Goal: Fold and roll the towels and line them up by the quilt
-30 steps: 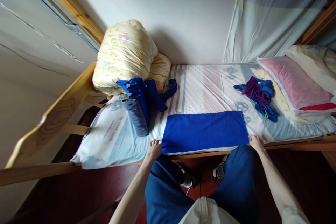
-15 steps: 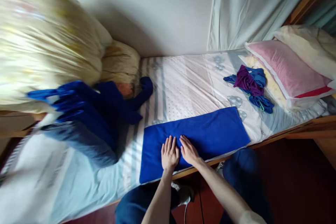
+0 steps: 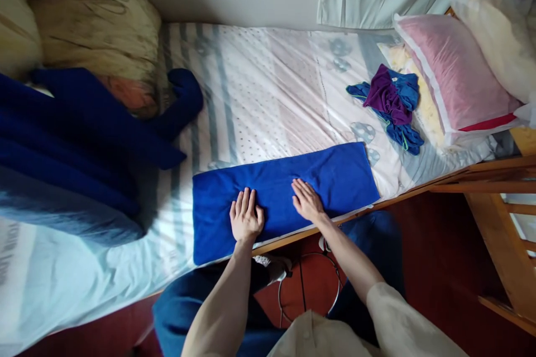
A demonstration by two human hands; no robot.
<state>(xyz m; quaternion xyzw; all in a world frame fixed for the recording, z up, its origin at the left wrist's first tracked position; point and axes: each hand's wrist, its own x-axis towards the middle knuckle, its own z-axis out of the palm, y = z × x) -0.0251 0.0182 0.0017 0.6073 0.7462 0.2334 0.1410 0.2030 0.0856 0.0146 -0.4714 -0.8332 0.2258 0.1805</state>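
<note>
A blue cloth point(image 3: 280, 178), folded into a long rectangle, lies along the front edge of the bed. My left hand point(image 3: 247, 216) rests flat on its left half, fingers spread. On the cloth right of the middle lies my right hand point(image 3: 307, 201), palm down with the fingers stretched out. Neither hand grips anything. The cloth looks mostly smooth, with small wrinkles around both hands.
Dark blue clothes point(image 3: 84, 128) are heaped at the left beside a yellowish bundle point(image 3: 96, 28). Purple shorts or a top point(image 3: 387, 95) lie crumpled on blue clothing. Farther right are a pink pillow point(image 3: 460, 72) and a wooden ladder-like frame point(image 3: 498, 245).
My hands have moved apart on the cloth, the left one leftward and the right one rightward relative to it. The view has tilted down and come closer.
</note>
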